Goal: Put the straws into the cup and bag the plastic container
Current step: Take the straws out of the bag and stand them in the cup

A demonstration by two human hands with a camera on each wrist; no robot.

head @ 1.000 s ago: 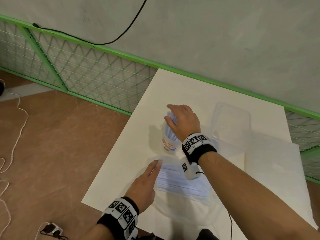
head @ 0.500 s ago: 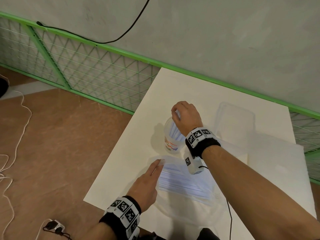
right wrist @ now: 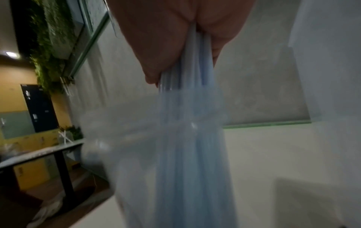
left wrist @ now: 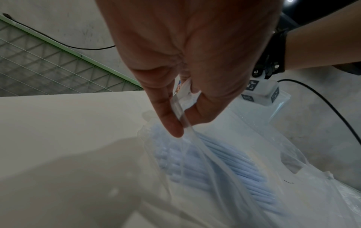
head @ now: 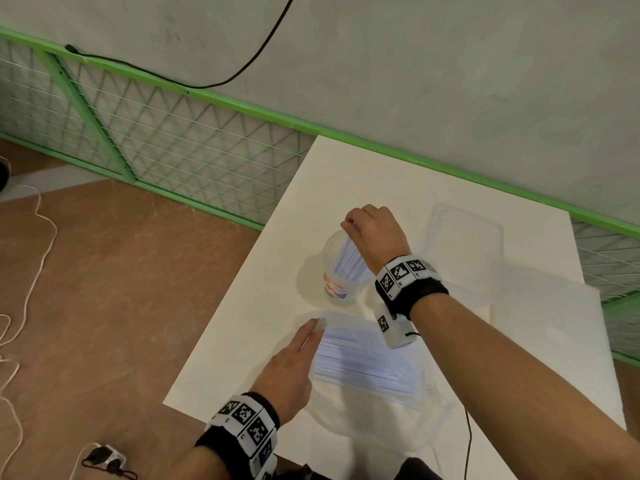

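The cup [head: 341, 271] and container [head: 465, 244] look like clear, glossy plastic. The table [head: 363, 174] is matt white; the straws [head: 367, 368] lie in thin, shiny film.

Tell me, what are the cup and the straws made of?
The cup looks like thin, cloudy see-through plastic: the straws show through its wall. The straws look like smooth pale blue plastic tubes, though paper cannot be ruled out.

The right hand [head: 372, 233] covers the tops of the straws [head: 350, 263] in the cup [head: 337, 289], so the head view hides its grip; the right wrist view is smeared with blur, the cup [right wrist: 136, 138] a haze; the clear container [head: 465, 251] shows only faint edges.
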